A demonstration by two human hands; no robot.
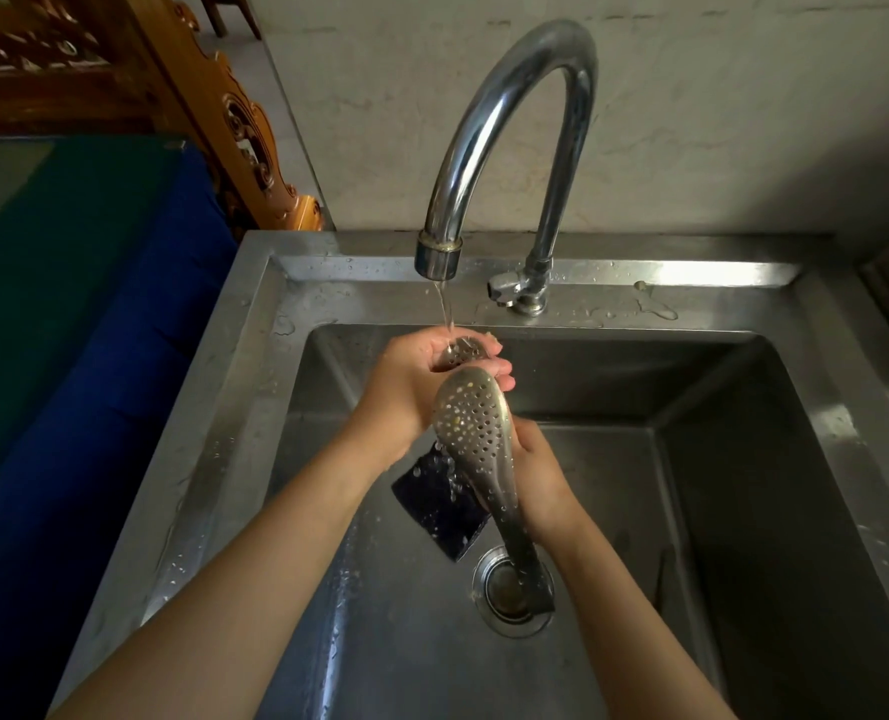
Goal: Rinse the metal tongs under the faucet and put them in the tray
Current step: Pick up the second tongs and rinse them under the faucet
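Observation:
The metal tongs (476, 433) have two perforated spoon-shaped ends and hang over the sink basin. My left hand (411, 387) cups the far end of the tongs under a thin stream of water from the curved chrome faucet (489, 132). My right hand (535, 480) grips the tongs' shaft from the right side, behind the near perforated end. The hinged end of the tongs points down toward the drain (510, 589). No tray is in view.
A dark sponge (439, 504) lies on the floor of the steel sink (255, 366), left of the drain. The faucet handle (510, 288) sits on the wet back ledge. A blue and green cloth surface (78, 304) lies to the left.

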